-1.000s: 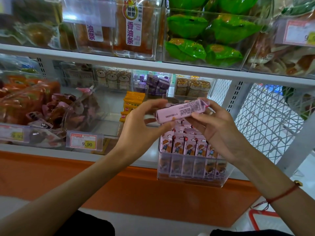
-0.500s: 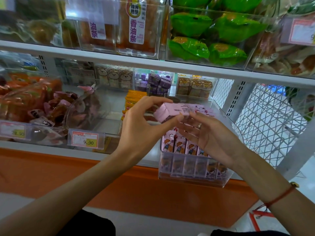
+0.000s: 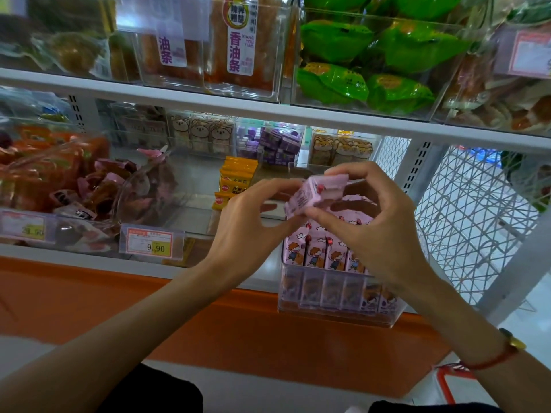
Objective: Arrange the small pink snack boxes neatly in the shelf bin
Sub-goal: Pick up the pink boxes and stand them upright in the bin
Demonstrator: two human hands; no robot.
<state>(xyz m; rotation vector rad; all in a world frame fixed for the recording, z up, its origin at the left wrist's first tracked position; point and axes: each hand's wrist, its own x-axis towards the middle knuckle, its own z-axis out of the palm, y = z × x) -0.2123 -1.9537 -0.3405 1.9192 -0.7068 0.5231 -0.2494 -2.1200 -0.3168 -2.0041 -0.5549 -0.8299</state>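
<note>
Pink snack box (image 3: 310, 194) sat tilted between both our hands, left hand (image 3: 253, 222) and right hand (image 3: 384, 231) pinching its ends above the clear shelf bin (image 3: 337, 296), probably to line it up with the upright row.

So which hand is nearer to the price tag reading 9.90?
Left. The left hand is just up and right of the price tag, pinching one end of the pink box. The right hand is farther right, over the clear bin.
</note>
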